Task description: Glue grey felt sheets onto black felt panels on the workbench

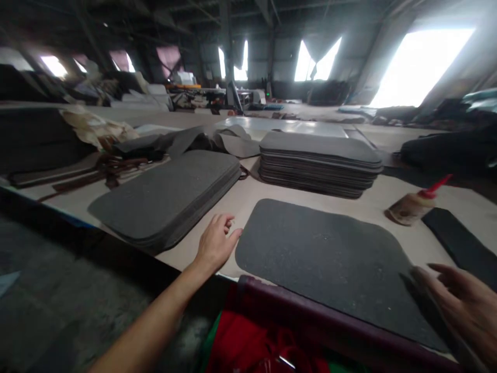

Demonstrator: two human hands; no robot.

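A single dark grey mat with rounded corners (330,259) lies flat on the table in front of me. My left hand (215,243) rests on the tabletop at the mat's left edge, fingers loosely curled, holding nothing. My right hand (464,305) hovers at the mat's right near corner with fingers spread apart, empty. A stack of like mats (171,194) lies to the left and a taller stack (318,160) stands behind.
A glue bottle with a red nozzle (415,204) lies on its side at the right, beside a black strip (462,243). Fabric scraps and brown straps (112,168) clutter the far left. The table's dark front edge (310,316) runs along red cloth below.
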